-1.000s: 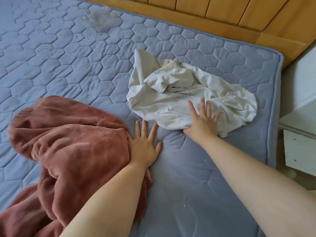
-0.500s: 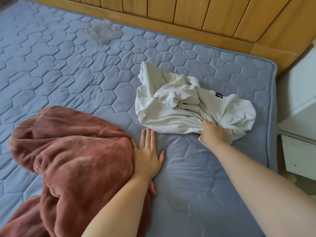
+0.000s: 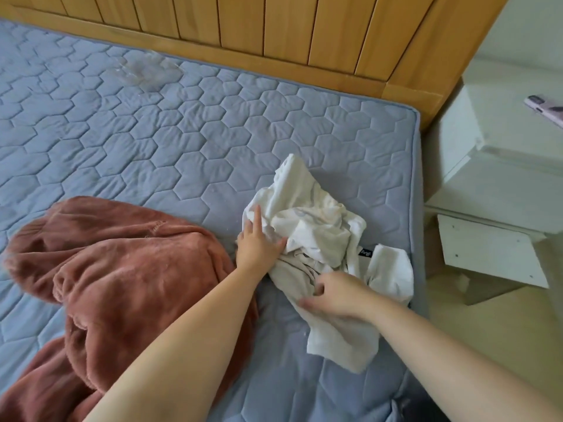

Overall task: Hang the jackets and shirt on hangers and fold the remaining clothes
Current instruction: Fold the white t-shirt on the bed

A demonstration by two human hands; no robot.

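At four o'clock on the mattress (image 3: 152,132), someone is sorting out the crumpled white shirt (image 3: 320,233), left hand (image 3: 259,246) pressing it with straight fingers (image 3: 257,217), right hand (image 3: 338,295) pinching a fold; next, I'd say, it is needing shaking open for a hanger.

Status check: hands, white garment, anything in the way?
Left hand on white garment, grip unclear. Right hand grips its near edge. Garment crumpled on mattress. Brown fleece under left forearm.
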